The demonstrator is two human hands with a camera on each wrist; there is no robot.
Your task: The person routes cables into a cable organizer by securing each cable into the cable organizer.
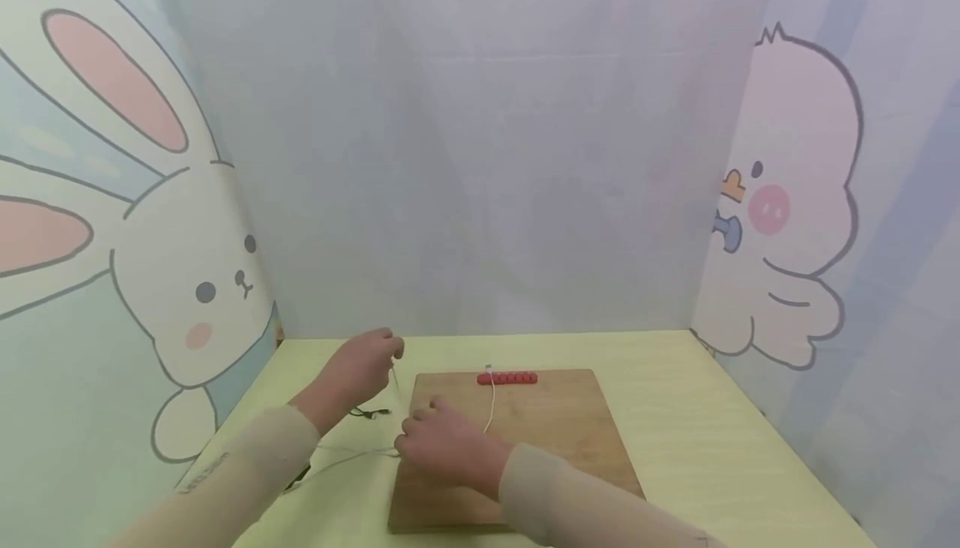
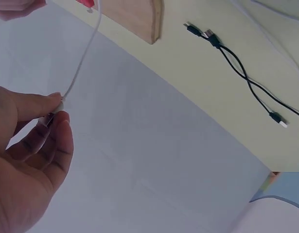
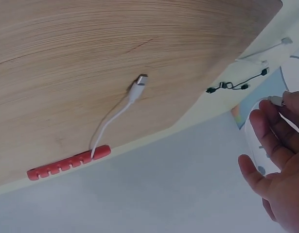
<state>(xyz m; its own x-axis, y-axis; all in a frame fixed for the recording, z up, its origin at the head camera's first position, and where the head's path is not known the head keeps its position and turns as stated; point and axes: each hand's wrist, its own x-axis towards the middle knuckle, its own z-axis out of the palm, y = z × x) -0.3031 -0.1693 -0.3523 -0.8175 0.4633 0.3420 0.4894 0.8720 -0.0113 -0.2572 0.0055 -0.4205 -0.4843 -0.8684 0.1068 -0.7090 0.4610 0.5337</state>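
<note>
Between thumb and fingertips, my left hand [image 1: 367, 365] pinches the plug [image 2: 59, 106] of a white cable [image 2: 83, 58], raised over the far left of the table. My right hand [image 1: 453, 448] is lower, over the left part of a wooden board [image 1: 555, 448]. In the right wrist view it pinches a pale plug [image 3: 275, 100]. At the board's far edge lies a red slotted cable holder [image 3: 66, 167]. Another white cable [image 3: 110, 121] sits in its end slot, with its metal-tipped plug [image 3: 138, 88] over the board on the near side.
A black cable [image 2: 244, 75] with several plugs lies on the yellow table [image 1: 697, 431] left of the board. More white cable [image 1: 345, 458] stretches across the table at the left. A grey curtain [image 1: 480, 198] stands behind, with cartoon-printed walls on both sides.
</note>
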